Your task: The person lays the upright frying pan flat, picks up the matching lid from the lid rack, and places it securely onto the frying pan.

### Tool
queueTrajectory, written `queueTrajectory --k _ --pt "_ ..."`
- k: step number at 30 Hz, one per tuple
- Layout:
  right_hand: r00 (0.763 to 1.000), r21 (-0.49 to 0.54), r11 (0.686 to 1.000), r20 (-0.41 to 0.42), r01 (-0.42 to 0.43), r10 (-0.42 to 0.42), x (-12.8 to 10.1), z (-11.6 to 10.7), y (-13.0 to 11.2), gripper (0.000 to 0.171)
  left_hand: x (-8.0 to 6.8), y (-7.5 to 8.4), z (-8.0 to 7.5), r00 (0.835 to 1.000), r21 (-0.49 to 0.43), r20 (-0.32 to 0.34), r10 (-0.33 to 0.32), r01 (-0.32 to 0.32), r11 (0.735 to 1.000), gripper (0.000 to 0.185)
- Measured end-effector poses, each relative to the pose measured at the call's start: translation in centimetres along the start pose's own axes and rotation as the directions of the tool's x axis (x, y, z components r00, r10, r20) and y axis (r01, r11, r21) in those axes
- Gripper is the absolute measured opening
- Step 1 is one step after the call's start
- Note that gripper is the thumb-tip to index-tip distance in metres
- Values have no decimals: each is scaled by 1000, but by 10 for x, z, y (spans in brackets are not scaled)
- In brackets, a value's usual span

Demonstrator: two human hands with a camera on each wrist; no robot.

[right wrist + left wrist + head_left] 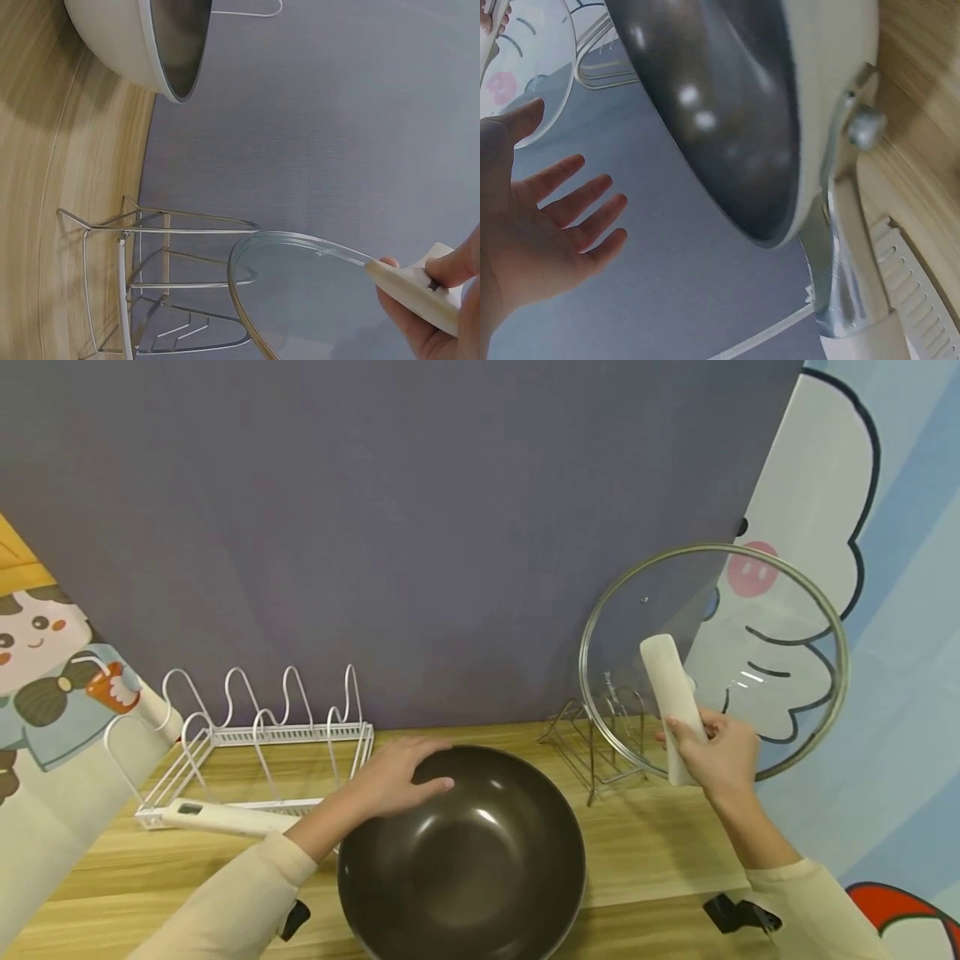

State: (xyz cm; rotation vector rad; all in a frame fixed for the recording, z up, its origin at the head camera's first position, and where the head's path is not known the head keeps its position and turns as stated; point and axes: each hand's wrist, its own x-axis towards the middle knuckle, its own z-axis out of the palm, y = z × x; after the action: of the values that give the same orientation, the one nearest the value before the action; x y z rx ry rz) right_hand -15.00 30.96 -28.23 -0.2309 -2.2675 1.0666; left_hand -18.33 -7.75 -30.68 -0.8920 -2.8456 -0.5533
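Note:
A dark-lined wok [465, 860] with a cream outside and a cream handle [225, 818] sits on the wooden table. Over its upper left rim hovers my left hand [397, 777], fingers extended and holding nothing; the left wrist view shows the palm [532, 232] apart from the wok [727, 112]. On the right, my right hand [720, 752] grips the long cream handle of a round glass lid [780, 693]. The lid is tilted upright, its lower left edge overlapping a small wire rack [592, 743]. In the right wrist view, thumb and fingers pinch the lid handle [412, 292].
A white wire rack [277, 735] with several upright loops stands at the back left, behind the wok handle. The grey backdrop [450, 568] rises behind the table [637, 860]. Printed cartoon curtains [907, 693] hang on both sides.

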Motion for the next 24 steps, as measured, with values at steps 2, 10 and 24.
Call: queueTrajectory --k 2,10,24 --pt "1000 2 1000 -5 17 -17 -1 -1 1 39 -3 -1 0 1000 0 -7 -5 5 1000 56" --pt "999 -31 999 -11 36 -36 -5 -5 1 36 -11 -6 1 999 -3 -45 -21 21 1000 56" --pt "1000 -23 999 14 28 -28 -9 -9 2 36 -30 -18 -2 996 -8 -84 -38 38 999 54"
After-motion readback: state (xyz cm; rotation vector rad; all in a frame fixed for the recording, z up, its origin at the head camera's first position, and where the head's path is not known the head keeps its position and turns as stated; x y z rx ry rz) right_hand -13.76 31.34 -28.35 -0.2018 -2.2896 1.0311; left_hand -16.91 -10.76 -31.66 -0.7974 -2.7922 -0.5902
